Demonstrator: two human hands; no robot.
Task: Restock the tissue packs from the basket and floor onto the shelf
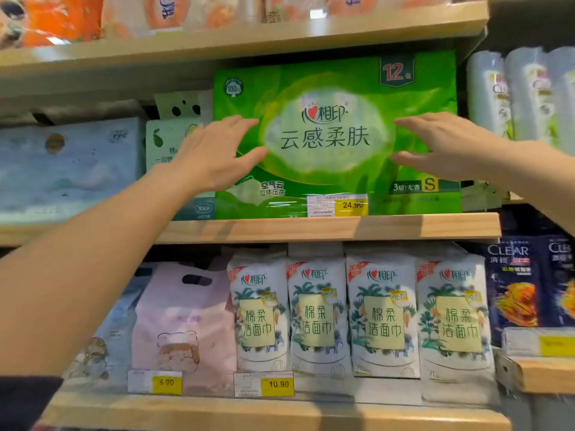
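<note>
While I face the wooden shelf (326, 227), the big green tissue pack (336, 135) stands upright on its middle board, front label toward me, filling most of the bay up to the board above. My left hand (214, 154) lies flat and spread against the pack's left face, fingers pointing right, thumb low. My right hand (441, 144) mirrors it on the right face, fingers pointing left. Both hands are open with palms toward the wrapper; neither is closed around anything. Whether the palms actually press the plastic or sit just off it I cannot tell, the frame being soft with blur.

A yellow price tag (337, 205) sits at the pack's bottom edge. Just left of the pack: a pale green pack with a pear print (165, 141), partly hidden by my left wrist, and beyond it a blue pack (68, 169). On the board below, four white face-towel packs (361, 315) stand side by side, touching, with a pink handled pack (183, 325) to their left. Dark shampoo bottles (513, 284) stand at far right.
</note>
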